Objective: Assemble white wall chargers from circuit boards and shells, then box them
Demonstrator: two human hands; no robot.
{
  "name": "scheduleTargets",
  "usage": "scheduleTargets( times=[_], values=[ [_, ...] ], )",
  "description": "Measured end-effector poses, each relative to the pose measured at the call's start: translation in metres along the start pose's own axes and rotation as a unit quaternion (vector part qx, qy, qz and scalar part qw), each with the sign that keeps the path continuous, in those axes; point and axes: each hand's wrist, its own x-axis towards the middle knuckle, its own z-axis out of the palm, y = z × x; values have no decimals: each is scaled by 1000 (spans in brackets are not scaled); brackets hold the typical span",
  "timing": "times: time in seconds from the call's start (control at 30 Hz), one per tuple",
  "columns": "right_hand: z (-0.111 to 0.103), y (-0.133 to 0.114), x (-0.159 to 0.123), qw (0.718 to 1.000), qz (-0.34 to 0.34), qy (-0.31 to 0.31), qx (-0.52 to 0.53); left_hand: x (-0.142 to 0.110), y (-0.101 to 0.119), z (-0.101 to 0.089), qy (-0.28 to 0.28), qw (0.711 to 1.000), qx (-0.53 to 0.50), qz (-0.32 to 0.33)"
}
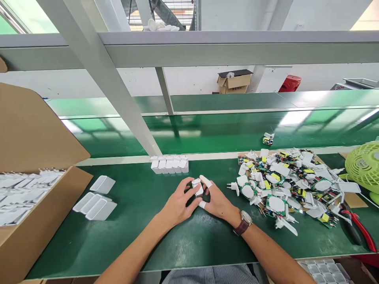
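A small white plastic housing (197,187) is pinched between both hands over the green worktable (177,244). My left hand (181,201) grips it from the left with thumb and fingers. From the right, my right hand (216,199) holds it too, with white covers on its thumb and a finger. What the inside of the housing contains cannot be made out. Just beyond the hands stands a row of white housings (169,165). Right of my right hand lies a big pile of circuit boards with white plastic parts (276,204).
An open carton (56,201) of white parts stands at left, beside several white covers (100,207). A green fan (363,167) and red-handled pliers (359,228) are at right. One circuit board (268,139) sits on the green strip behind. A slanted metal post (118,90) rises behind the table.
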Motion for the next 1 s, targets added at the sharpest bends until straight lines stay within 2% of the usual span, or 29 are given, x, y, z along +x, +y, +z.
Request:
scheduleTargets(
  times=[0.17, 0.23, 0.3, 0.37, 0.5, 0.67, 0.83, 1.0],
  values=[
    [4, -8, 0, 994, 66, 72, 56, -5, -10, 6, 87, 995, -49, -18],
    [5, -8, 1, 977, 83, 106, 164, -6, -12, 6, 76, 995, -63, -13],
    [4, -8, 4, 942, 112, 122, 291, -6, -11, 7, 62, 996, -57, 11],
    [3, -8, 7, 911, 137, 114, 372, -5, -7, 9, 102, 994, -24, 28],
    [1, -13, 11, 896, 147, 67, 414, -2, 2, 14, 231, 972, 28, 21],
    [2, -14, 12, 865, 174, 31, 470, -5, 5, 18, 248, 968, 8, 23],
    [1, -12, 12, 880, 179, 23, 440, -6, 3, 22, 248, 967, -35, 38],
    [2, -12, 12, 916, 158, 50, 365, -2, 4, 17, 258, 964, -31, 52]
  ],
)
